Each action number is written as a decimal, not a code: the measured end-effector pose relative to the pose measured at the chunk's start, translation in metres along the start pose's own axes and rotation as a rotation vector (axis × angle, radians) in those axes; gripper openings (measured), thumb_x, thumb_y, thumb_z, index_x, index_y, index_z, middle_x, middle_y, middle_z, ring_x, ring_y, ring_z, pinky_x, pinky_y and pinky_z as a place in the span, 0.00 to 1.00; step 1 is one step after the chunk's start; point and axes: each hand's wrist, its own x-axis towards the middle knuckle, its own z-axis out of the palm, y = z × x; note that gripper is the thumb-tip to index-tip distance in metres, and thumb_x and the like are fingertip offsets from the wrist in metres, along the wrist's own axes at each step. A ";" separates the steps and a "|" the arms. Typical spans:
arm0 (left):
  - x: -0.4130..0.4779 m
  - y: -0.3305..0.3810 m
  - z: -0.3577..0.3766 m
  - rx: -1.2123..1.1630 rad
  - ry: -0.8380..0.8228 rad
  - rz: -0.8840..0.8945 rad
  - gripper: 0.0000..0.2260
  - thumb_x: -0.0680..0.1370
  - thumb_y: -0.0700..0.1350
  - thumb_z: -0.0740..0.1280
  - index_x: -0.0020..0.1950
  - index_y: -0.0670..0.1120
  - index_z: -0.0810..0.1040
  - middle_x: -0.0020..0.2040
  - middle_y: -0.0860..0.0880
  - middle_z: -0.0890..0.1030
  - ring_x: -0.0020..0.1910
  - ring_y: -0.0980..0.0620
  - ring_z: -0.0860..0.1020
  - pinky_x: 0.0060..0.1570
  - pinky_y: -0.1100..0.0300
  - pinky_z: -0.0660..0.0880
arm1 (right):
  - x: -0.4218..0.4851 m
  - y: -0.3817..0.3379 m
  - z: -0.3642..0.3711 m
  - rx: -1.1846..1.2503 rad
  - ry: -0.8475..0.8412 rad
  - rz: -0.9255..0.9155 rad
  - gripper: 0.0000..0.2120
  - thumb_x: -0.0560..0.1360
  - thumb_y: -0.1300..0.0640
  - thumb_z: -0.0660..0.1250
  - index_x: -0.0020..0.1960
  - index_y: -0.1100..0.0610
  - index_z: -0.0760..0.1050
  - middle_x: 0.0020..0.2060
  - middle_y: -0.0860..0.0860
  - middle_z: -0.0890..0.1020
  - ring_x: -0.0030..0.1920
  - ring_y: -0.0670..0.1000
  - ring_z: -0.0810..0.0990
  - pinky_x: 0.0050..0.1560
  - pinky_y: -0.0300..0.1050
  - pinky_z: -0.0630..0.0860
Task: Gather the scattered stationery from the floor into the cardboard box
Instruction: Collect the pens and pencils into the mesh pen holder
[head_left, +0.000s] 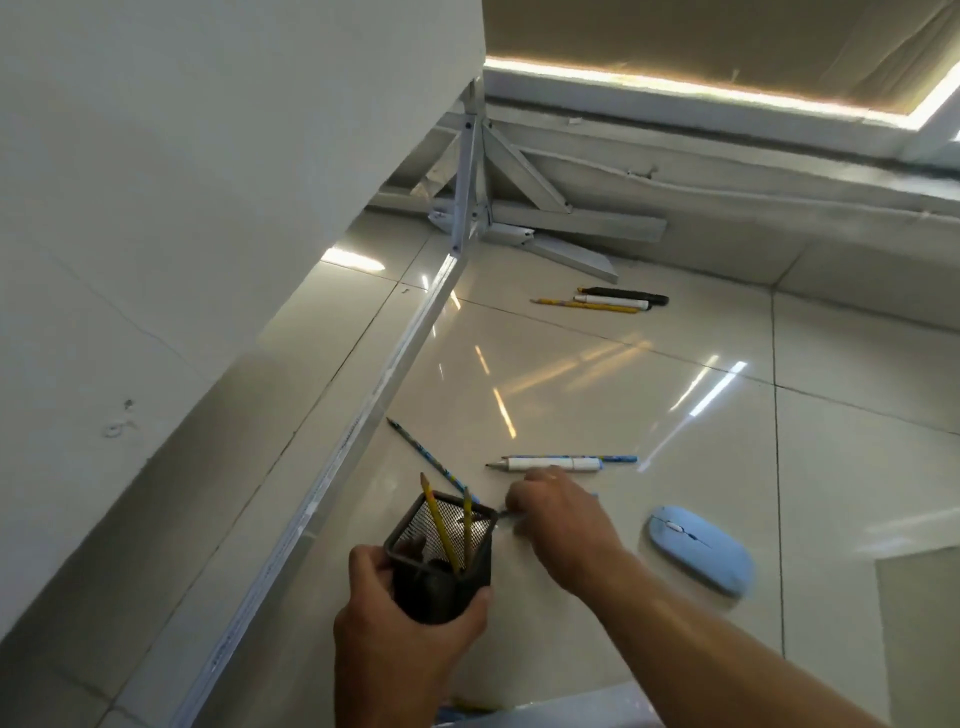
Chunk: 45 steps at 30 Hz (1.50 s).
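Note:
My left hand (410, 639) grips a black mesh pen holder (441, 561) with two pencils standing in it. My right hand (558, 514) is down on the floor beside the holder, fingers closed around a thin pen or pencil (506, 514) whose tip shows at the fingertips. Just beyond lie a white marker (550, 464) and a blue pencil (618, 459) side by side. A dark patterned pencil (421, 454) lies diagonally to their left. Farther off sit a yellow pencil (582, 305), a white marker (613, 301) and a black marker (628, 293). No cardboard box is clearly visible.
A light blue computer mouse (701, 548) rests on the glossy tiles right of my hand. A white desk panel (208, 208) with a metal rail (395, 379) runs along the left. Folded white metal legs (519, 218) lie near the far wall.

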 end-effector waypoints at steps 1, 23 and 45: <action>-0.001 -0.002 0.002 -0.007 0.015 0.002 0.35 0.51 0.50 0.88 0.50 0.54 0.72 0.45 0.62 0.82 0.44 0.63 0.82 0.35 0.78 0.74 | -0.002 0.002 0.007 0.007 0.035 0.006 0.08 0.78 0.59 0.68 0.56 0.53 0.79 0.55 0.52 0.80 0.59 0.55 0.76 0.55 0.51 0.75; 0.055 0.038 0.044 0.092 -0.027 0.270 0.32 0.60 0.53 0.84 0.62 0.56 0.79 0.49 0.60 0.84 0.48 0.65 0.82 0.42 0.70 0.81 | 0.038 0.068 -0.025 -0.059 0.171 0.084 0.13 0.74 0.66 0.65 0.48 0.51 0.83 0.40 0.53 0.83 0.41 0.58 0.81 0.38 0.48 0.76; 0.092 0.057 0.042 0.137 -0.101 0.279 0.33 0.62 0.55 0.84 0.65 0.53 0.78 0.53 0.57 0.83 0.52 0.57 0.81 0.40 0.77 0.76 | 0.028 0.065 -0.063 0.200 0.410 0.229 0.08 0.79 0.66 0.65 0.55 0.59 0.81 0.47 0.53 0.77 0.43 0.52 0.77 0.43 0.46 0.77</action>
